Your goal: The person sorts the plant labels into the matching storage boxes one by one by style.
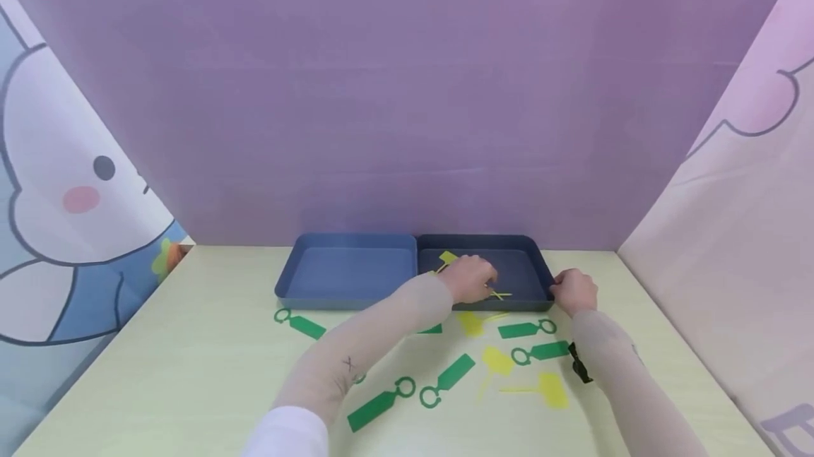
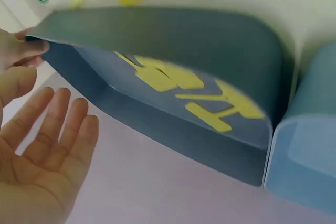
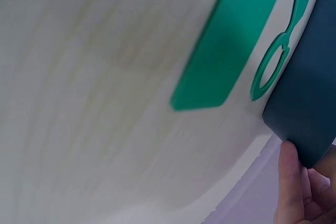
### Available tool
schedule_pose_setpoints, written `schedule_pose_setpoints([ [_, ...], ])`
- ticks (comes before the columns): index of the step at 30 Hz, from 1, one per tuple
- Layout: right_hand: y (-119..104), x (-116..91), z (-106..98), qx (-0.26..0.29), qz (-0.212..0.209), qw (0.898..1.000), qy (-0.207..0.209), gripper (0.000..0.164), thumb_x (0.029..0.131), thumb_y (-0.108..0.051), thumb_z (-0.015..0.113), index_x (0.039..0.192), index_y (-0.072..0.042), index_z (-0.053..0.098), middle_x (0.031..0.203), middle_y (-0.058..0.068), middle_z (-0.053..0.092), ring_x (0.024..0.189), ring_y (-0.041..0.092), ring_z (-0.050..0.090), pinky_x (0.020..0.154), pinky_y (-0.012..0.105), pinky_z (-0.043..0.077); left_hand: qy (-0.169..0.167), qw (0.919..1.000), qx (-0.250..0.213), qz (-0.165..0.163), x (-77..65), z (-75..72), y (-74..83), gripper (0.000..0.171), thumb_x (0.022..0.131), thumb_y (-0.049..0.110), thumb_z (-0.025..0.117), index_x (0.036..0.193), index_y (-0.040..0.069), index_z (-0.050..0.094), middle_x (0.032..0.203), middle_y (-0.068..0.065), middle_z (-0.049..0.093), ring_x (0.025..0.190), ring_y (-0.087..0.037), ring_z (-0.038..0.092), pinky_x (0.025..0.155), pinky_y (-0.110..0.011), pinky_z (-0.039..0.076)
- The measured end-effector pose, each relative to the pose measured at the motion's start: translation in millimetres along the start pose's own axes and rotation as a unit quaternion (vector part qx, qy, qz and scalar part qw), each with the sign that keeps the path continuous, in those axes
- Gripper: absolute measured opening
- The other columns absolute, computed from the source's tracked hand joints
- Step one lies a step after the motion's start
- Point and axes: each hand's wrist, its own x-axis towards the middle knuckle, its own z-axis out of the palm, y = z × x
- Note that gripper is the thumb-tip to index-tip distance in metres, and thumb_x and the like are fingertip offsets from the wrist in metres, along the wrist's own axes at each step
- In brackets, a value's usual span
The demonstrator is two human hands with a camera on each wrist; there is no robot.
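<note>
to my eye the job looks partway: some yellow tags (image 1: 448,257) lie inside the dark tray (image 1: 523,272), three loose yellow ones (image 1: 554,390) and green tags (image 1: 456,371) are left in front of it, left hand (image 1: 467,279) over it, fingers apart, right hand (image 1: 575,292) clamped on its right end.

A right hand (image 3: 308,192) pinched the corner of a dark tray (image 3: 307,82), fingertips against its outer wall. Just beside the tray lay a green ringed tag (image 3: 284,39); farther from it, a green strip (image 3: 231,45) crossed the pale tabletop (image 3: 105,103). A purple surface (image 3: 252,192) showed beyond the tray's gripped corner.
</note>
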Motion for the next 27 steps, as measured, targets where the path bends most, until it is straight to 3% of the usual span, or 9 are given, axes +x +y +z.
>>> schedule_pose_setpoints([
  [7,2,2,0,-0.005,-0.007,1.000,0.005,0.027,0.083,-0.008,0.056,0.101,0.010,0.063,0.099,0.027,0.064,0.089,0.043,0.059,0.081,0.056,0.044,0.027,0.9982,-0.049,-0.019,-21.7,3.3,5.9,0.026,0.089,0.025,0.060,0.112,0.015,0.067,0.109,0.003,0.067,0.090,-0.008,0.064,0.074,-0.020,0.051],
  [12,4,3,2,-0.009,-0.012,1.000,0.002,0.027,0.083,-0.009,0.056,0.101,0.010,0.063,0.099,0.027,0.064,0.089,0.044,0.059,0.082,0.057,0.043,0.056,0.9972,-0.049,-0.012,-38.3,8.8,8.2,0.027,0.088,0.025,0.060,0.114,0.015,0.066,0.112,0.004,0.066,0.096,-0.009,0.062,0.081,-0.023,0.050],
  [16,4,2,2,-0.009,-0.011,1.000,0.001,0.027,0.083,-0.008,0.056,0.101,0.011,0.063,0.100,0.027,0.064,0.090,0.044,0.059,0.082,0.057,0.042,0.057,0.9965,-0.061,-0.011,-47.6,17.3,9.6,0.028,0.088,0.024,0.060,0.115,0.015,0.065,0.114,0.004,0.065,0.101,-0.010,0.060,0.087,-0.023,0.048],
  [22,3,2,1,-0.009,-0.009,1.000,0.003,0.027,0.083,-0.008,0.056,0.101,0.011,0.063,0.100,0.027,0.064,0.090,0.045,0.058,0.083,0.057,0.042,0.052,0.9975,-0.046,0.007,-54.7,30.3,11.4,0.028,0.086,0.023,0.062,0.112,0.014,0.066,0.110,0.005,0.066,0.100,-0.010,0.061,0.086,-0.023,0.048],
  [27,2,0,1,-0.007,-0.007,1.000,0.000,0.027,0.084,-0.008,0.056,0.102,0.011,0.063,0.100,0.027,0.064,0.090,0.044,0.059,0.082,0.056,0.043,0.053,0.9981,-0.032,0.006,-52.1,38.1,15.2,0.027,0.084,0.022,0.063,0.110,0.013,0.067,0.105,0.004,0.068,0.093,-0.010,0.063,0.079,-0.022,0.050],
])
